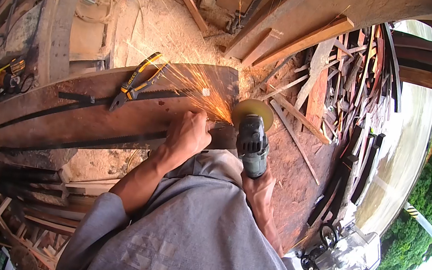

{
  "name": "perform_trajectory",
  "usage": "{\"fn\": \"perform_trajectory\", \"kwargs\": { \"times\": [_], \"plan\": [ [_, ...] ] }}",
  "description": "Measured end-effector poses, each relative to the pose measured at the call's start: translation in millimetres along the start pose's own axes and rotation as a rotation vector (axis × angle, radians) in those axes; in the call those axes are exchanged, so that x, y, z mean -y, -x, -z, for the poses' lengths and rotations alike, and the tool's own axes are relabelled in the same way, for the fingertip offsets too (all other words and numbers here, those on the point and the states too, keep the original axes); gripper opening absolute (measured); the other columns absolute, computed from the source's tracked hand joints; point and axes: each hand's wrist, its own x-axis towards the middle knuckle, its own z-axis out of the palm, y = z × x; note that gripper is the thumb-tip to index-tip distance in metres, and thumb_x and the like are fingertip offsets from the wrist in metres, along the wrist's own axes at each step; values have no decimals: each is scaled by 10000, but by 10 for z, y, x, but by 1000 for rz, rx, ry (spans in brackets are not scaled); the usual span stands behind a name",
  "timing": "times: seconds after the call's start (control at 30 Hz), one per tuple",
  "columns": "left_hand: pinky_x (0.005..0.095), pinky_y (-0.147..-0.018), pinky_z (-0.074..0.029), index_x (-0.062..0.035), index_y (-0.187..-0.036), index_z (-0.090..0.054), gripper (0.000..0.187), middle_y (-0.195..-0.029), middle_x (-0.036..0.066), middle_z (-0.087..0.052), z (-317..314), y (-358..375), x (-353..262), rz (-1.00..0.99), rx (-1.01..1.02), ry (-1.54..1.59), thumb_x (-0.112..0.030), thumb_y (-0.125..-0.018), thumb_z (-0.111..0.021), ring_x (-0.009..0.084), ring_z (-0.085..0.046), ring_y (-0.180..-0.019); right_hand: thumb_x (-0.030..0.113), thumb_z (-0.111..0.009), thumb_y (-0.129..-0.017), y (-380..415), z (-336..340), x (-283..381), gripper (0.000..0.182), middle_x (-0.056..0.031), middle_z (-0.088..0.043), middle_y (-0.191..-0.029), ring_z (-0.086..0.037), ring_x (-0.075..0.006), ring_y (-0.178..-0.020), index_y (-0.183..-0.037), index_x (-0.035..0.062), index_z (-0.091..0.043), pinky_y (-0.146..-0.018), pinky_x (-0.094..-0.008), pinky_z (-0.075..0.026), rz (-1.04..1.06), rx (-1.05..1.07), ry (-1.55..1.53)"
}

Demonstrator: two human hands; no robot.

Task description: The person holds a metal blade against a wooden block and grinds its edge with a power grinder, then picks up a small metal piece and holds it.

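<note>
My right hand (259, 190) is wrapped round the body of an angle grinder (252, 143), whose round yellowish disc (258, 110) faces away from me. Orange sparks (213, 99) spray from the disc's left edge, up and to the left. Just left of the disc, my left hand (191, 133) is closed in a fist on a long, dark saw blade (130, 140) with a toothed edge; the fingertips are hidden. Both hands are above a curved wooden board (83, 114). Pliers (137, 82) with yellow-and-black handles lie on it, partly over another dark strip (38, 113).
Scrap wood (343, 81) is heaped at the right, with loose planks (306, 28) ahead. Sawdust (159, 30) covers the ground. A tape measure (16, 67) lies at far left. More timber (47, 204) is stacked at lower left; a parked vehicle (343, 257) stands lower right.
</note>
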Motion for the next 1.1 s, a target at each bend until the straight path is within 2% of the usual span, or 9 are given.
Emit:
{"fn": "perform_trajectory", "kwargs": {
  "times": [0.07,0.2,0.3,0.37,0.47,0.6,0.93,1.0,1.1],
  "plan": [
    [519,-704,-576,56,-870,-697,156,-791,305,-686,-18,-3,30,-19,-25,64,-73,-800,-643,449,-710,-765,140,-722,-779,17,0,15,397,-305,-714,-891,-735,-447,-874,-1107,-63,-626,-764,-481,-571,-19,4,-16],
    [519,-703,-575,57,-875,-696,154,-798,301,-690,17,11,-28,-16,-36,37,-66,-802,-638,450,-710,-777,135,-719,-778,17,16,-15,392,-307,-711,-882,-733,-450,-868,-1106,-59,-625,-752,-480,-569,-38,34,35],
    [522,-703,-573,53,-875,-696,147,-797,294,-692,6,22,4,-20,-32,49,-63,-807,-635,454,-708,-779,124,-711,-781,8,-10,5,374,-306,-707,-865,-736,-444,-851,-1094,-61,-623,-736,-471,-568,11,-6,-55],
    [543,-714,-549,61,-873,-675,145,-816,323,-671,20,13,-11,-1,4,62,-82,-876,-649,483,-685,-820,119,-707,-782,26,-6,0,365,-302,-709,-860,-738,-436,-843,-1089,-61,-623,-729,-467,-568,-3,6,-16],
    [548,-738,-548,54,-889,-677,159,-825,315,-679,-38,3,28,-30,-23,-18,-103,-886,-655,482,-686,-837,114,-702,-784,24,6,26,355,-294,-712,-856,-741,-424,-830,-1084,-60,-624,-720,-463,-569,-18,9,6],
    [550,-752,-545,46,-892,-674,172,-829,308,-685,16,6,-20,13,15,39,-125,-900,-656,481,-686,-845,118,-702,-785,31,31,86,359,-290,-715,-858,-745,-412,-820,-1085,-62,-622,-714,-469,-569,-16,9,-28],
    [551,-713,-541,46,-869,-659,169,-797,304,-678,-31,5,16,-29,-26,70,-120,-907,-657,490,-680,-809,127,-719,-771,28,26,18,362,-293,-716,-869,-741,-417,-844,-1063,-66,-630,-738,-464,-567,-73,44,-2],
    [552,-708,-540,46,-866,-657,171,-791,303,-676,-30,5,27,-19,-15,54,-119,-909,-655,493,-678,-801,126,-716,-778,25,12,63,343,-280,-718,-852,-746,-392,-816,-1054,-60,-635,-717,-459,-566,-22,-12,-13],
    [548,-704,-543,45,-852,-655,170,-788,304,-675,-8,-3,5,18,-5,58,-116,-908,-655,493,-678,-797,145,-714,-797,1,93,101,262,-182,-686,-749,-666,-234,-666,-968,-39,-641,-634,-400,-533,-105,-51,-28]
  ]
}}
